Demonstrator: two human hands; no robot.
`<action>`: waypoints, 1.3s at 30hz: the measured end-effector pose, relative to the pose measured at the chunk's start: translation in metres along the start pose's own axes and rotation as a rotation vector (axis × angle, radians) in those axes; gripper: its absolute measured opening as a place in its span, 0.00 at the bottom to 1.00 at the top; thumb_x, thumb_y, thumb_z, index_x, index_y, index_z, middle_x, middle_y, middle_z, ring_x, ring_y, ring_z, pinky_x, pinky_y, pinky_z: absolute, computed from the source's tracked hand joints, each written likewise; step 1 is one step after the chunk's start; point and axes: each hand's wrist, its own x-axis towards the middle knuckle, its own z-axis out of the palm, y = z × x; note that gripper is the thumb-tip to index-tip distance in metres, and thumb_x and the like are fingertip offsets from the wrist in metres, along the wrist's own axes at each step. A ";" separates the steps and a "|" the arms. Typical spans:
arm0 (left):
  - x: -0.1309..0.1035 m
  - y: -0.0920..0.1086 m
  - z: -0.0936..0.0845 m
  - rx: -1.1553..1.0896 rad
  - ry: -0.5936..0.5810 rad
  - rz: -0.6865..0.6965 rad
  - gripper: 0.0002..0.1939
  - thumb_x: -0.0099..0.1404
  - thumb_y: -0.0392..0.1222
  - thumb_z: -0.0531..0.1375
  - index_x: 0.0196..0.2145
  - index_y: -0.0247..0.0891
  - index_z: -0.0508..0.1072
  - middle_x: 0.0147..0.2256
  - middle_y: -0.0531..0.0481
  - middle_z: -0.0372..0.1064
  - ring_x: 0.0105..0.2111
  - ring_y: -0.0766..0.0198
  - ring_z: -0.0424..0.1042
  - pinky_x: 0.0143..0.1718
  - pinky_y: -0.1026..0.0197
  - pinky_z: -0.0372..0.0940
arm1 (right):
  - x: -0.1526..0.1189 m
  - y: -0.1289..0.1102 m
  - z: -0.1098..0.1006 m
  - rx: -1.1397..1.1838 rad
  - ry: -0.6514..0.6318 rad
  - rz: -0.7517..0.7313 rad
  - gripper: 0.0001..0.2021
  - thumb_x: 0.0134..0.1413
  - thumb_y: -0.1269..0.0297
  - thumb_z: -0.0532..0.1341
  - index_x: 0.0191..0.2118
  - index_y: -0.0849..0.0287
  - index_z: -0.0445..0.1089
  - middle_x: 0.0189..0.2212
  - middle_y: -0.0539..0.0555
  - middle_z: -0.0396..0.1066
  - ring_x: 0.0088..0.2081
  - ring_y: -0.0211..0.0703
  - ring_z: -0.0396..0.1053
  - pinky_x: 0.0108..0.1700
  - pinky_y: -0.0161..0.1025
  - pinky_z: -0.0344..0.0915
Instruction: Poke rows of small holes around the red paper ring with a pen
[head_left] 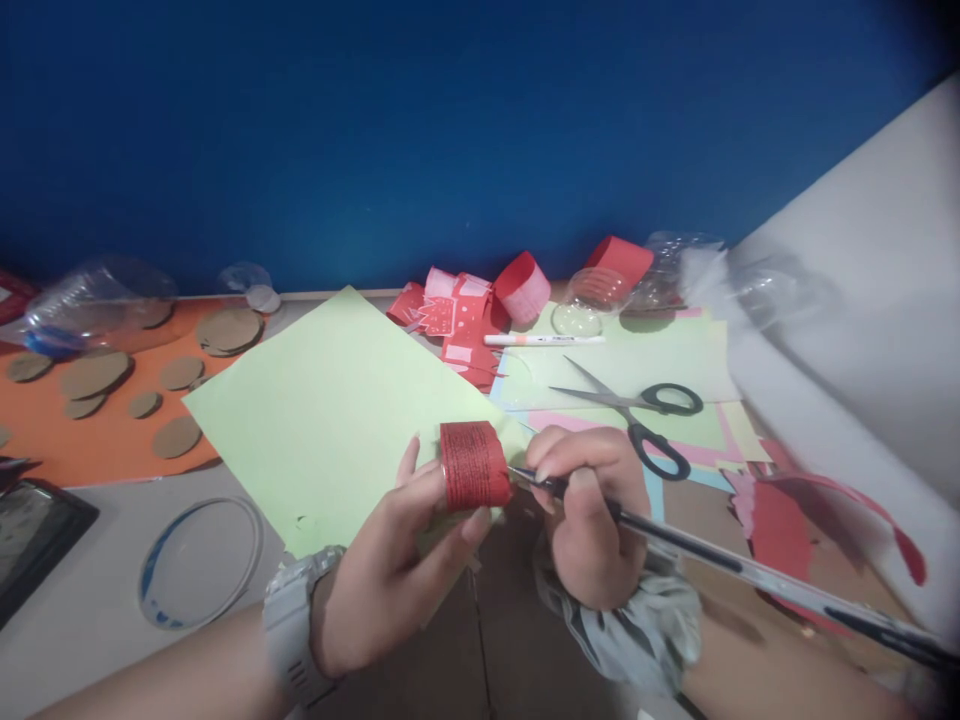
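Observation:
In the middle of the view, my left hand [390, 570] grips a small red cylinder [474, 465] covered in fine dark print, its right edge ragged. Fingers go behind or into it, and the thumb presses from below. My right hand [596, 510] is closed around a ballpoint pen [697, 540] with a clear barrel. The pen's tip is at the ragged edge of the red cylinder; whether it touches is hard to tell. Beneath my left hand lies a light green paper sheet [337, 400]. Scissors [637, 405] with black handles lie spread just beyond my right hand.
Cardboard discs [97, 375] lie on orange paper [37, 420] at left. A tape ring [201, 563] and a dark device [41, 530] are nearer. Red paper pieces [472, 310], a white marker [544, 340] and clear plastic pieces [600, 295] line the blue wall [450, 130].

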 end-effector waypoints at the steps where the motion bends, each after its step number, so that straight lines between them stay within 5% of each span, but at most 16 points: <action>1: 0.001 0.001 0.000 0.005 -0.015 -0.010 0.13 0.75 0.44 0.55 0.51 0.46 0.78 0.49 0.50 0.79 0.52 0.54 0.75 0.72 0.36 0.24 | 0.001 -0.001 0.002 0.050 0.024 -0.018 0.10 0.71 0.57 0.54 0.38 0.53 0.67 0.27 0.49 0.63 0.23 0.39 0.59 0.26 0.40 0.59; 10: 0.005 -0.003 -0.001 0.070 0.034 -0.023 0.13 0.75 0.44 0.56 0.39 0.42 0.81 0.38 0.55 0.81 0.42 0.58 0.78 0.74 0.42 0.30 | -0.001 0.000 0.001 0.068 -0.055 -0.069 0.07 0.70 0.62 0.56 0.39 0.54 0.69 0.26 0.48 0.63 0.23 0.38 0.57 0.25 0.38 0.56; 20: 0.006 -0.003 -0.002 0.118 -0.039 -0.013 0.18 0.76 0.42 0.53 0.36 0.42 0.82 0.38 0.58 0.83 0.35 0.66 0.79 0.75 0.51 0.30 | 0.007 -0.006 -0.003 -0.051 -0.044 0.239 0.17 0.70 0.58 0.57 0.28 0.56 0.62 0.21 0.45 0.59 0.20 0.35 0.52 0.23 0.36 0.51; 39: 0.008 -0.006 -0.005 0.126 -0.054 -0.012 0.20 0.77 0.45 0.52 0.37 0.42 0.83 0.38 0.55 0.84 0.36 0.63 0.79 0.75 0.46 0.32 | 0.020 -0.011 0.001 -0.151 -0.111 0.338 0.19 0.70 0.59 0.55 0.25 0.55 0.55 0.20 0.44 0.53 0.22 0.35 0.50 0.24 0.35 0.51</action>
